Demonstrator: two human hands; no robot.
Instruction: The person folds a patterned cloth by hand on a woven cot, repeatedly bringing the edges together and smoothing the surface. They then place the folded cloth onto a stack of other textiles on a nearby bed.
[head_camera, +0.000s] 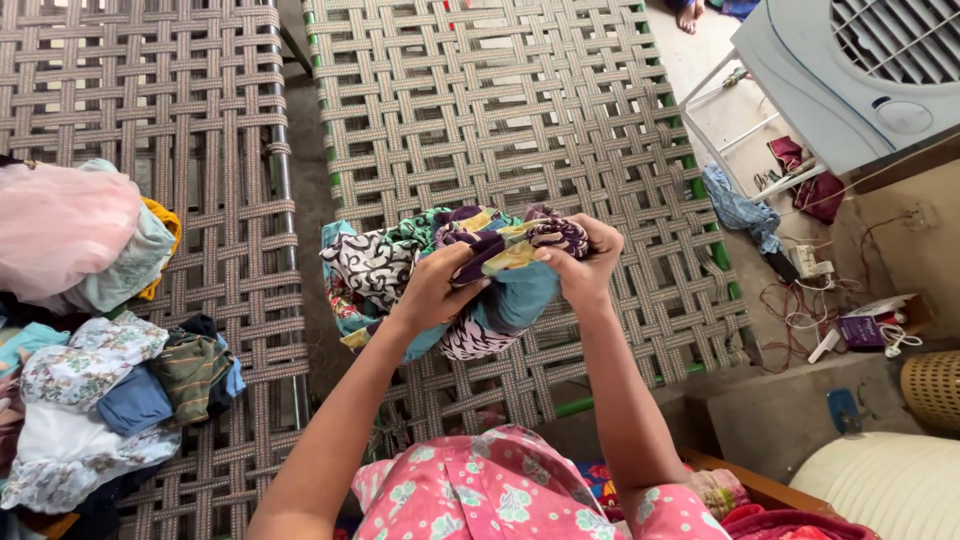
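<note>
A bunched multicoloured patterned cloth (375, 265), teal, purple, black and white, is held over a woven strap cot (520, 110). My left hand (435, 290) grips its middle from below. My right hand (580, 262) pinches its upper right edge. Both hands are closed on the fabric. My pink flowered clothing (490, 495) fills the bottom of the view.
A second woven cot (150, 90) on the left carries a pile of clothes (90, 380) and a pink garment (55, 225). On the right stand a white air cooler (860, 70), loose cables and a plug strip (815, 265), a blue rag (740, 210) and a basket (935, 385).
</note>
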